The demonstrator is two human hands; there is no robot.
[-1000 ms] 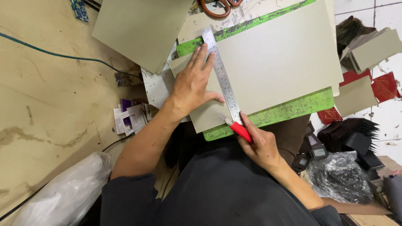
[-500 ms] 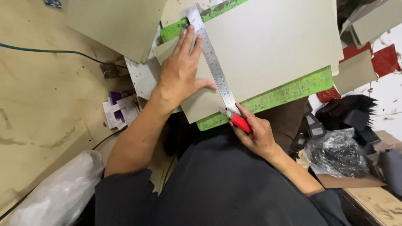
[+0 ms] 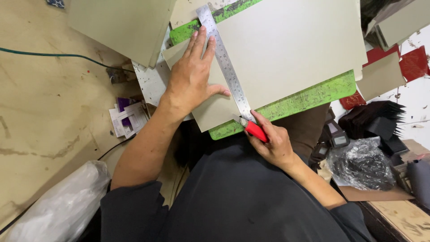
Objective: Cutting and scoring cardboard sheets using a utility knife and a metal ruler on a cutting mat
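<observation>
My left hand (image 3: 191, 78) lies flat with fingers spread on a grey cardboard sheet (image 3: 291, 49), pressing beside a steel ruler (image 3: 225, 62) that runs diagonally across the sheet. My right hand (image 3: 271, 141) grips a red utility knife (image 3: 253, 129) at the near end of the ruler, its blade at the sheet's near edge. The sheet rests on a green cutting mat (image 3: 309, 98).
Another grey board (image 3: 118, 24) lies at the upper left. Small purple and white papers (image 3: 126, 116) sit on the worn bench, with a green cable (image 3: 53, 54) and a clear plastic bag (image 3: 58, 210). Red cards (image 3: 414, 62), dark pieces and a black bag (image 3: 360, 163) crowd the right.
The view has shifted a little. My right hand has drawn the knife down along the ruler to the sheet's near edge, while my left hand has stayed pressed on the sheet.
</observation>
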